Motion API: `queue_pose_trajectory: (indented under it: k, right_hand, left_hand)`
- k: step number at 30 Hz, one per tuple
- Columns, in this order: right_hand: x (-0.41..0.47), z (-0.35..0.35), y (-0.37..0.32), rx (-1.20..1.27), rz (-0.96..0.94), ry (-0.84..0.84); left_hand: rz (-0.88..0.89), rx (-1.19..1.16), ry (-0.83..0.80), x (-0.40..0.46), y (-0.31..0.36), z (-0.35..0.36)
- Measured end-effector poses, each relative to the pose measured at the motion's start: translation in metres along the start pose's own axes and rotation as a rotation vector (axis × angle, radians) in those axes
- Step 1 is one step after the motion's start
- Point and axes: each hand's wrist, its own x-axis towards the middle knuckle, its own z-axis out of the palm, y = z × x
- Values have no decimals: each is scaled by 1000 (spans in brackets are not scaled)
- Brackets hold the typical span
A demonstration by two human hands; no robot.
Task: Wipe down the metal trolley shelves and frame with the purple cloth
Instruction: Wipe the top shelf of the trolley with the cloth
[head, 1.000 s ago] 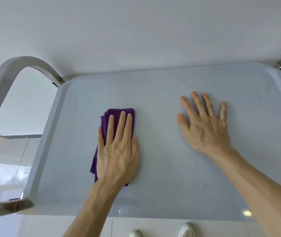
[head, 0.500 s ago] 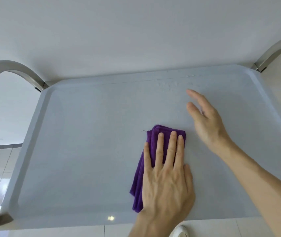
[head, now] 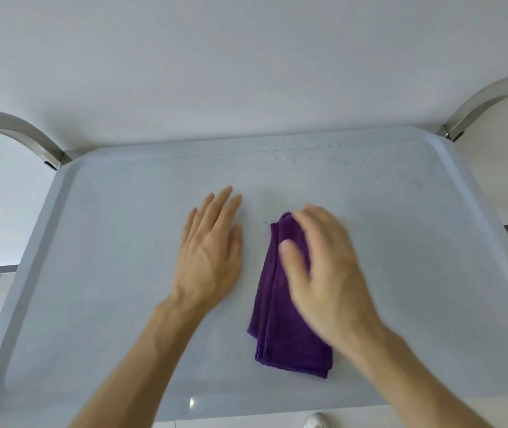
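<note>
While the purple cloth (head: pixel 289 307) lies folded on the top shelf (head: pixel 116 242), the blurred right hand (head: pixel 326 273) hovers open above it; the left hand (head: pixel 212 251) rests flat and empty. Next: press down and sweep toward the droplets (head: pixel 302 160).

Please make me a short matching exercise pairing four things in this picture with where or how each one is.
Things:
1. folded purple cloth
2. left hand
3. right hand
4. curved metal frame bar

States:
A. flat on the bare shelf, fingers spread, left of the cloth
B. rising from the far left corner of the pale grey trolley shelf
C. blurred, over the cloth's right side
D. lying lengthwise near the shelf's middle

Pairs: 1-D, 2-A, 3-C, 4-B
</note>
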Motion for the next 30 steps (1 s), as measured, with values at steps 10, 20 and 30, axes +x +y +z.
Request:
queue_pose_trajectory:
  k: [10, 20, 30]
  right_hand:
    - [24, 7, 32, -528, -33, -178]
    - [-18, 20, 1, -533, -135, -260]
    - [-5, -48, 83, -582, -50, -255]
  left_hand:
    - [28, 331, -51, 4, -11, 15]
    - [3, 347, -91, 4, -8, 11]
    - [-7, 334, -72, 7, -8, 15]
